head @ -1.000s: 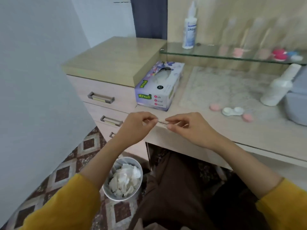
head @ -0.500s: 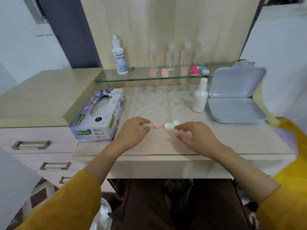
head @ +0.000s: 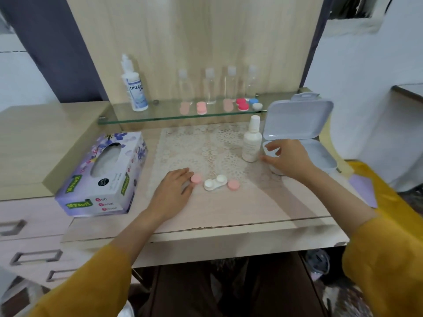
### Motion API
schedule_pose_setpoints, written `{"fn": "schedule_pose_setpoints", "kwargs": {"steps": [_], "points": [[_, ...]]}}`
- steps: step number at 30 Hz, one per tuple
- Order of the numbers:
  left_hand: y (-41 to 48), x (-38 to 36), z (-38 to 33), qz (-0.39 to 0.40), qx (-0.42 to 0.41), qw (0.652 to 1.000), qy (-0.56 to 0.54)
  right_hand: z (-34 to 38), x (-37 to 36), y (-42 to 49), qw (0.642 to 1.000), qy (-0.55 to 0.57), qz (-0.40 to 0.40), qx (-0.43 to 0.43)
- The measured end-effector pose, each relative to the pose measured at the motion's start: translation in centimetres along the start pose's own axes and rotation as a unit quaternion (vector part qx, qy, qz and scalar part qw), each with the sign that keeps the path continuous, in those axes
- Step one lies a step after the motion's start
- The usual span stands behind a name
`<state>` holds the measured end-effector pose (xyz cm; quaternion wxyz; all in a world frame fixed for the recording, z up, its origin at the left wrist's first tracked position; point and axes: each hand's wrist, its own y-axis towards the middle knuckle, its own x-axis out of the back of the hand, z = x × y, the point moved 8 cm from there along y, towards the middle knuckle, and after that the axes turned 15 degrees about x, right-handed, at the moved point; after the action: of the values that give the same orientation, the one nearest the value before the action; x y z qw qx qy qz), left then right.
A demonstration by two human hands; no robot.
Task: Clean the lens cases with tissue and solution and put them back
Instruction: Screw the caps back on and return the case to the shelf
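Note:
A white double lens case lies open on the lace mat, with one pink cap at its left and another pink cap at its right. My left hand rests flat on the desk, its fingertips touching the left cap. My right hand hovers with spread, curved fingers just right of the small white solution bottle, holding nothing. A purple tissue box stands at the left.
An open pale blue box sits at the right behind my right hand. The glass shelf carries a tall solution bottle, several clear bottles and more lens cases in pink, red and blue. Drawers are at the lower left.
The view swung from the bin and drawers up to the desk. Both hands left the desk edge; the left came down by the left cap, and the right reached toward the white bottle.

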<state>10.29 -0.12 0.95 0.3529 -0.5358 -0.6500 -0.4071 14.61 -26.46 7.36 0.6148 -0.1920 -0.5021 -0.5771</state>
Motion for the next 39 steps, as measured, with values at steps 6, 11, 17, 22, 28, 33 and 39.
{"fn": "schedule_pose_setpoints", "kwargs": {"steps": [6,11,17,22,28,33,39], "points": [[-0.2,0.1,0.1,-0.003,0.001,1.000,-0.016,-1.3,-1.2,2.8,0.998,0.043,0.008,-0.051],[-0.3,0.2,0.1,0.000,0.004,1.000,-0.023,-1.0,-2.3,3.5,0.993,0.096,-0.055,-0.051],[-0.3,0.2,0.1,-0.001,-0.004,1.000,-0.027,-0.6,-2.1,2.8,0.985,0.122,-0.116,-0.043],[0.0,-0.1,0.5,0.004,0.004,0.999,-0.042,0.8,-1.4,1.2,0.984,0.139,-0.112,-0.012],[1.1,0.8,0.4,0.009,0.041,0.990,-0.133,1.5,-2.4,-0.8,0.984,0.151,-0.094,0.017],[2.1,4.3,-5.5,-0.014,-0.031,0.980,-0.196,1.8,-2.9,-1.0,0.980,0.174,-0.093,0.022],[2.5,6.2,-15.1,0.069,-0.187,0.958,-0.208,2.0,-4.1,-1.4,0.956,0.281,-0.085,0.021]]}}
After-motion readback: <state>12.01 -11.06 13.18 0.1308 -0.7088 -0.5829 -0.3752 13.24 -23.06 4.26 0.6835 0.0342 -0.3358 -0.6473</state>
